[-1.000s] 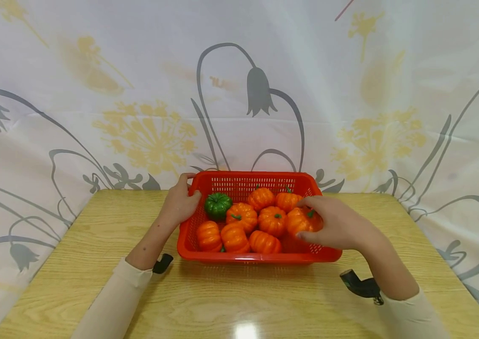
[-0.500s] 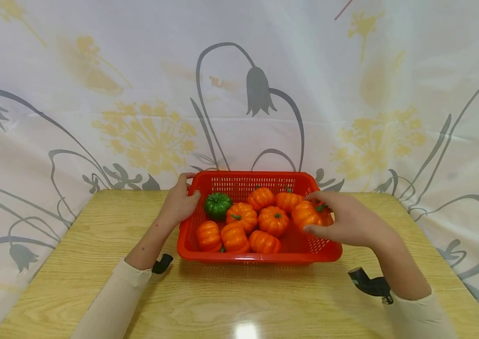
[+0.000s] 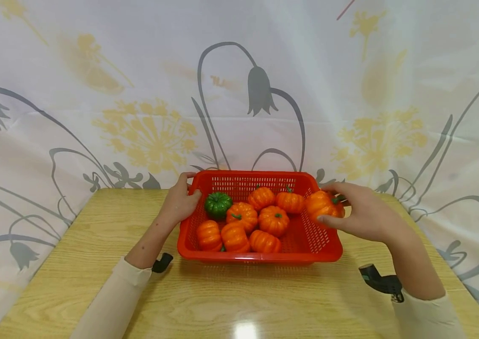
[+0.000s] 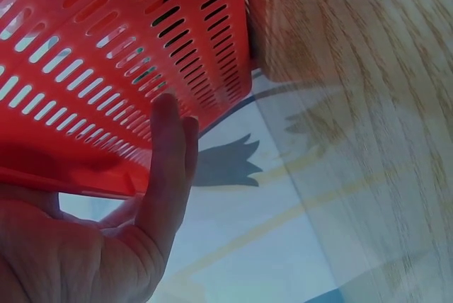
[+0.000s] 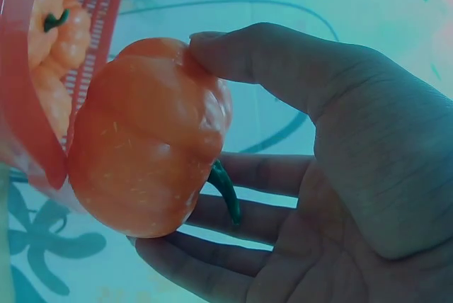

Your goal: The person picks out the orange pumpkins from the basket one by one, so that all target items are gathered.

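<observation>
A red plastic basket (image 3: 260,257) with slotted walls holds several small orange pumpkins (image 3: 274,221) and one green pumpkin (image 3: 218,205). My left hand (image 3: 181,199) grips the basket's left rim, thumb over the inner side; in the left wrist view its fingers (image 4: 166,154) lie against the slotted outer wall. Between the thumb and fingers of my right hand (image 3: 360,211) is an orange pumpkin (image 5: 145,140) with a curved green stem. That pumpkin overlaps the basket's right rim in the head view, its stem turned toward the palm.
The basket stands on a light wood-grain table (image 3: 205,301). Behind it hangs a pale cloth backdrop (image 3: 137,70) printed with grey and yellow flowers. Black camera mounts (image 3: 381,281) sit at both wrists.
My right hand has lifted the orange pumpkin from the basket's right side and carried it rightward to the rim. The left hand stays in place on the basket.
</observation>
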`<action>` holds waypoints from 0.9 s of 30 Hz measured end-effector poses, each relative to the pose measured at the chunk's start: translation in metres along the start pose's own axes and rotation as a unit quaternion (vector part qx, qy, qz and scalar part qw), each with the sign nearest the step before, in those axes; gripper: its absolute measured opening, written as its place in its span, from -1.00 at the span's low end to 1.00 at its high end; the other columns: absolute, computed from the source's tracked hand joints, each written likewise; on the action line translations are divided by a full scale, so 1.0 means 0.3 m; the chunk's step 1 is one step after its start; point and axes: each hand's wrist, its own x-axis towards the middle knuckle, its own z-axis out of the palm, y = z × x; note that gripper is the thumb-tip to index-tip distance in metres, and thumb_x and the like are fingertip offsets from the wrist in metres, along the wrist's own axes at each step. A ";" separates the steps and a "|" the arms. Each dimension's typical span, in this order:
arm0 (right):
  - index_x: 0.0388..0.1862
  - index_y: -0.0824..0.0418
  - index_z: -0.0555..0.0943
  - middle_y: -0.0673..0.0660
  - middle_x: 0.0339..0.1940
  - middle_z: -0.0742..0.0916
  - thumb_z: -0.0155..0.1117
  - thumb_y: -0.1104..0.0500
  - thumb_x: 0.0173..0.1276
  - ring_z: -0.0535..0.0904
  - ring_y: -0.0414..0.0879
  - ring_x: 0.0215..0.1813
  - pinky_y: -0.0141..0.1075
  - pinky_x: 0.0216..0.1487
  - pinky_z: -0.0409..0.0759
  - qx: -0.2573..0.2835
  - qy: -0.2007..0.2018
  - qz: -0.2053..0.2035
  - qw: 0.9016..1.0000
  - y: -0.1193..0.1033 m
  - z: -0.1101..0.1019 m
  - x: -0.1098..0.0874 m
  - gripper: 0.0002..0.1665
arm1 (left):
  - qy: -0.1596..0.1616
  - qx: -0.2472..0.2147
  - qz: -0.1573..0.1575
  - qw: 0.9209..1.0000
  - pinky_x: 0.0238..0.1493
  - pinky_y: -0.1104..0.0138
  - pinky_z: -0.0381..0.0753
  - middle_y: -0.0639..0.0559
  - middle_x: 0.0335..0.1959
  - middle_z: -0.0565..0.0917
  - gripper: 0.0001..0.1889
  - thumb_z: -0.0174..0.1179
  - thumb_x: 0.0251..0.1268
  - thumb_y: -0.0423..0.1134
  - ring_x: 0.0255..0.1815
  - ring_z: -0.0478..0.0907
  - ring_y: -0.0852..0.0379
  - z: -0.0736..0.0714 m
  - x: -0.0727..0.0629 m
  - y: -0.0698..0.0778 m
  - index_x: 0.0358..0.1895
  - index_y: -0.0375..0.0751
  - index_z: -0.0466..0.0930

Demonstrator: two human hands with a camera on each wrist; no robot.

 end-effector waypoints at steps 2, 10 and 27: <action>0.39 0.23 0.57 0.15 0.20 0.74 0.55 -0.11 0.36 0.70 0.11 0.08 0.04 0.03 0.72 -0.002 0.001 0.011 1.000 0.008 -0.006 -0.002 -0.25 | -0.001 -0.002 0.000 1.000 -0.25 0.10 0.85 -0.32 0.08 0.64 -0.40 0.05 0.58 -0.25 -0.14 0.75 -0.19 0.000 0.000 -0.002 0.60 -0.18 0.19; 0.40 0.19 0.56 0.12 0.08 0.76 0.51 -0.20 0.37 0.68 0.14 0.12 0.01 0.01 0.70 -0.023 0.003 0.060 0.998 0.049 -0.025 -0.001 -0.22 | -0.001 0.000 0.007 1.000 -0.28 0.11 0.85 -0.32 0.06 0.64 -0.40 0.07 0.58 -0.25 -0.16 0.75 -0.18 -0.003 0.003 -0.004 0.60 -0.20 0.20; 0.44 0.38 0.46 0.44 0.24 0.63 0.45 -0.14 0.44 0.67 0.41 0.15 0.10 -0.03 0.76 0.008 0.003 0.122 0.992 0.170 -0.017 0.012 -0.17 | -0.005 0.011 0.005 1.000 -0.31 0.15 0.84 -0.32 0.08 0.65 -0.38 0.08 0.58 -0.25 -0.16 0.76 -0.17 -0.009 0.003 0.005 0.62 -0.21 0.20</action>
